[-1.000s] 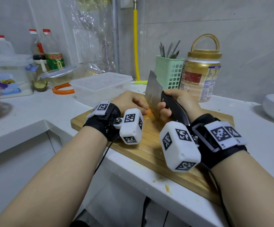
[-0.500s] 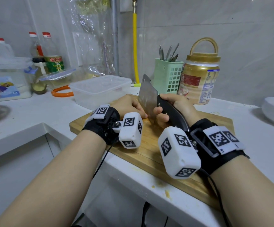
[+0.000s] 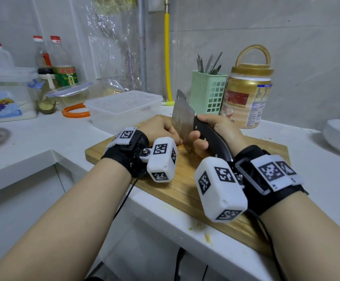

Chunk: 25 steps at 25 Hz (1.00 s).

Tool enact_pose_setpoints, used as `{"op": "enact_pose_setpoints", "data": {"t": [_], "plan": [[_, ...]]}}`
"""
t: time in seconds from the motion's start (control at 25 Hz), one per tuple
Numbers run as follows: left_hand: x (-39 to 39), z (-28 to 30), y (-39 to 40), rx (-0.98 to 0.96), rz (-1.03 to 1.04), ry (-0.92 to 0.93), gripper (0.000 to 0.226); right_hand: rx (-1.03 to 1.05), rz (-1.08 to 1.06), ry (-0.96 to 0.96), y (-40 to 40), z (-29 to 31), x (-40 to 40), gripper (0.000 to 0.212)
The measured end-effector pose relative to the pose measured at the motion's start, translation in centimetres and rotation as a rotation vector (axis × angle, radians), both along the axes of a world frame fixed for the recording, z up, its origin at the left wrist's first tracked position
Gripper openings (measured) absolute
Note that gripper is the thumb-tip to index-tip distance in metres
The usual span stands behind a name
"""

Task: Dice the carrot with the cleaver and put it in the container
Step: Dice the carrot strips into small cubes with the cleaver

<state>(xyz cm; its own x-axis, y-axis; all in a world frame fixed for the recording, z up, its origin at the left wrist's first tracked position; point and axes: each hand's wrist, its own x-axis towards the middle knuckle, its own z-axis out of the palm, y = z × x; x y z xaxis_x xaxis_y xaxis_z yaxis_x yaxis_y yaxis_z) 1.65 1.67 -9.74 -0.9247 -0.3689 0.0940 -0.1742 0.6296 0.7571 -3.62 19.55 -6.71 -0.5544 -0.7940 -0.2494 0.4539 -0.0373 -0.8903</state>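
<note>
A person's right hand (image 3: 215, 132) grips the black handle of the cleaver (image 3: 183, 120), fingers curled round it, with the blade upright over the far half of the wooden board (image 3: 185, 191). The left hand (image 3: 161, 128) lies knuckles-up just left of the blade, fingers bent down onto the board; what it holds is hidden under it, so its grip cannot be told. Of the carrot (image 3: 181, 146), only a sliver of orange shows, between the left fingertips and the blade's lower edge, near the middle of the board.

The work looks to be in the cutting stage. No diced pieces can be seen on the board, though both hands and the white marker blocks on the wrists cover much of it. The container (image 3: 124, 110), a clear plastic box, stands on the counter (image 3: 33, 138) just beyond the board's far left corner, and no orange shows through its walls, so the transfer appears not yet begun. A few pale scraps lie on the counter's front edge, by the board's near side.

Judging from this, most of the dicing and all of the moving into the container are left.
</note>
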Motion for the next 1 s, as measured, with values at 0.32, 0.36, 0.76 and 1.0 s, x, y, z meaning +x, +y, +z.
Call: {"op": "enact_pose_setpoints", "data": {"t": [0.32,0.36,0.76,1.0], "plan": [[0.2,0.2,0.2,-0.004,0.006,-0.021,0.019,0.081,-0.036,0.098,-0.2,0.6,0.4,0.02],[0.2,0.3,0.2,-0.012,0.006,-0.031,0.022,0.085,-0.037,0.103,-0.2,0.7,0.4,0.021],[0.2,0.3,0.3,0.035,-0.046,-0.066,0.005,0.12,-0.001,0.149,-0.7,0.5,0.3,0.021],[0.3,0.5,0.5,-0.002,0.006,-0.014,0.007,0.044,0.034,0.022,0.5,0.3,-0.4,0.021]]}}
